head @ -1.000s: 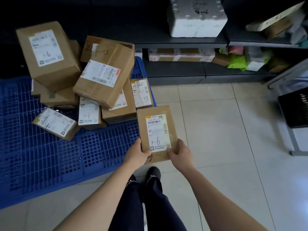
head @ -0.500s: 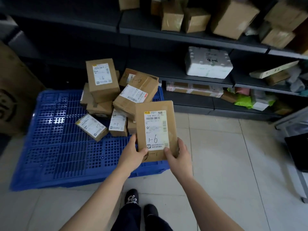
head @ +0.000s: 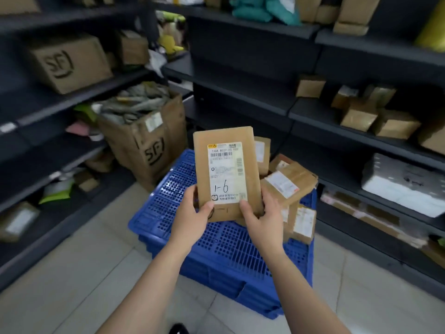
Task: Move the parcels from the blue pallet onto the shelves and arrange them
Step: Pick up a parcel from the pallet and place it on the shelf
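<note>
we find the flat cardboard parcel point(head: 226, 172) marked 1-6 held upright above the blue pallet point(head: 216, 249), left grip point(head: 192, 213) and right grip point(head: 262, 215) each pinching a lower corner, and judge it light, stiff, best held by its edges.

We lift the parcel point(head: 226, 172) marked 1-6 higher and turn left: it now stands before the corner of the shelves point(head: 240, 92). The blue pallet point(head: 228, 247) lies under it, the pile of parcels point(head: 289, 182) shows behind its right edge, and an open carton point(head: 149, 145) appears at the pallet's far-left edge.
</note>
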`<state>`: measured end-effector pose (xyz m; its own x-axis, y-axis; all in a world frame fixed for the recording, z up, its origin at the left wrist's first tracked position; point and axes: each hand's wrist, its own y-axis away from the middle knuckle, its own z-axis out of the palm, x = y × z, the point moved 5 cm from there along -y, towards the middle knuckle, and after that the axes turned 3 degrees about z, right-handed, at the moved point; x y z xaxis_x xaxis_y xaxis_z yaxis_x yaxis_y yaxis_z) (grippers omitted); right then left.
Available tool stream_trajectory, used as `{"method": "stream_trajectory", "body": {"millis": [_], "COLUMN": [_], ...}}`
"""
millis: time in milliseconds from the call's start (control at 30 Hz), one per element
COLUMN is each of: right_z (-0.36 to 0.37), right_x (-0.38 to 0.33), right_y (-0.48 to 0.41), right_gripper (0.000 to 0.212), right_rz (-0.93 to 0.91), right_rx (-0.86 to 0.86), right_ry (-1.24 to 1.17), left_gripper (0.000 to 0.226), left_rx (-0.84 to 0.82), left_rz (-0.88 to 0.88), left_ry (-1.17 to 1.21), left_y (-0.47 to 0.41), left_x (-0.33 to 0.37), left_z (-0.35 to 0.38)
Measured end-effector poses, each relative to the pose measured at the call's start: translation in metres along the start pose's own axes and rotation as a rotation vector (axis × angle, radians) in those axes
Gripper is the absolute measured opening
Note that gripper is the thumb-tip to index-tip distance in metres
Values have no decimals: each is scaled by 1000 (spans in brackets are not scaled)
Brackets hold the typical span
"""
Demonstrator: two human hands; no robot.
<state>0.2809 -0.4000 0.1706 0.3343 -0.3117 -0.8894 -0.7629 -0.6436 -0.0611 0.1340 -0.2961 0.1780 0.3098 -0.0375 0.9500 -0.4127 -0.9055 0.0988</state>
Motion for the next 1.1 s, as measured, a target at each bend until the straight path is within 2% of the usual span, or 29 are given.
{"method": "stream_trajectory", "body": {"millis": [200, 633, 1100], "right_z": [69, 262, 426], "right_x": [-84, -247, -385], "right_y": [0, 20, 31], "right_gripper": [61, 66, 59], "right_rz": [-165, -399, -625], "right_rx": [-133, -389, -598], "right_ry": [-38, -151, -269], "left_gripper": [47, 49, 52], "left_rx": [218, 587, 916], "left_rz": [30, 105, 100], "left_ry": [60, -74, -67], "left_y": [-2, -19, -46], "left_x": [8, 10, -4], "left_z": [-101, -340, -519]}}
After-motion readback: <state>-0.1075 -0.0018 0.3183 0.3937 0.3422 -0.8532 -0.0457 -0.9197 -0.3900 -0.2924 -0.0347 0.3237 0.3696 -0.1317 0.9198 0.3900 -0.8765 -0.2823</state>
